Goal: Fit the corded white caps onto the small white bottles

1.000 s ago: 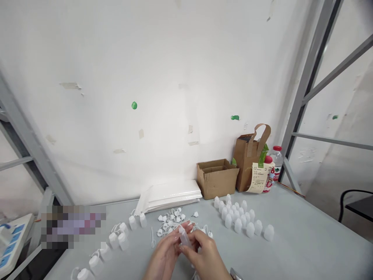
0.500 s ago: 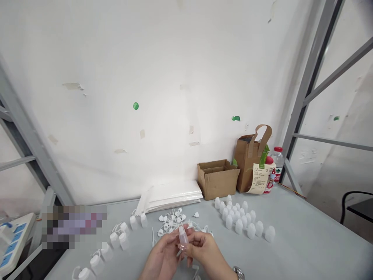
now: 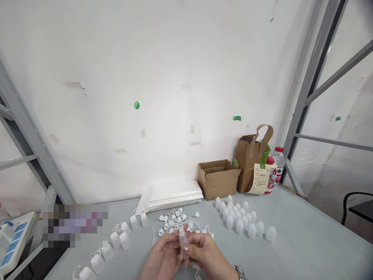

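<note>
- The small translucent bottle (image 3: 183, 238) is between the two hands, above the near middle of the desk (image 3: 309, 245). Its long axis runs mostly far to near: the narrower white top points to the far side and slightly left, the base to the near side and slightly right.
- The right hand (image 3: 209, 254) is on the bottle's right. Its grip is closed on the lower body, the thumb across the near right side, so the base end is nearer to this hand and the top stands clear of its thumb.
- The left hand (image 3: 164, 252) is on the bottle's left, half curled like a cup, with fingers at and behind the bottle. Whether that grip is pinching the bottle or only backing it, I cannot tell, as the contact is hidden.
- Just beyond the hands lies a heap of loose white caps (image 3: 161, 232) with thin loops. Capped bottles (image 3: 115, 240) stand in a line to the left; a cluster of frosted bottles (image 3: 239, 227) stands to the right, apart from the hands.
- Against the picture half a second ago, more of the bottle's length shows toward the near side, and the right thumb lies farther to the right on the body. The hands are otherwise in nearly the same place, and the heap, the line and the cluster look unchanged.
</note>
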The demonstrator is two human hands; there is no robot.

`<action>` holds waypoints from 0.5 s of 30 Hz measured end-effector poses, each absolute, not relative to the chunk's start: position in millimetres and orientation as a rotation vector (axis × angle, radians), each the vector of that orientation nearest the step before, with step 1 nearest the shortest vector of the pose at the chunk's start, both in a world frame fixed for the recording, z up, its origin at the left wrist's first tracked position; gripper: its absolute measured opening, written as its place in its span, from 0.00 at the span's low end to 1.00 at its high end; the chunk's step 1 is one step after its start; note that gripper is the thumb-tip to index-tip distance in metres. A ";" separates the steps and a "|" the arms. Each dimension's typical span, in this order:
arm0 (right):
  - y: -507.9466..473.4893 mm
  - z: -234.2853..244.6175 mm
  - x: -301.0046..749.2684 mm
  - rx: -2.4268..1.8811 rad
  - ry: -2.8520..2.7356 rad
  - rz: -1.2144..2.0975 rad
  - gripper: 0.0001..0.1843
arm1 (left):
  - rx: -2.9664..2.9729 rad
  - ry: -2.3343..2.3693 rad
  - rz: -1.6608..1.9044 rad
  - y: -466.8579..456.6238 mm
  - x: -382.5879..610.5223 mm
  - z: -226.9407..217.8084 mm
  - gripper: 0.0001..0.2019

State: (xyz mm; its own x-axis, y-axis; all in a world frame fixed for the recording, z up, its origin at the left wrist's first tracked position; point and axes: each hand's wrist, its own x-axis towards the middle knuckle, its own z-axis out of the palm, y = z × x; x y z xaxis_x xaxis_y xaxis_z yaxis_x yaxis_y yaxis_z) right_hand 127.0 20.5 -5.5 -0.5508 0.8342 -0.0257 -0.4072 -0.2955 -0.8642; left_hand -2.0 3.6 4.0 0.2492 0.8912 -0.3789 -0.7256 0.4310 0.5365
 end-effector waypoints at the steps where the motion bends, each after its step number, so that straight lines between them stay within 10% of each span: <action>1: 20.5 -6.0 127.1 -0.619 -1.100 1.937 0.18 | 0.266 0.712 1.120 3.8 -2.2 3.1 0.11; 15: 22.5 -3.2 128.4 -0.702 -1.198 1.849 0.22 | 0.372 0.816 1.239 1.4 2.6 1.7 0.12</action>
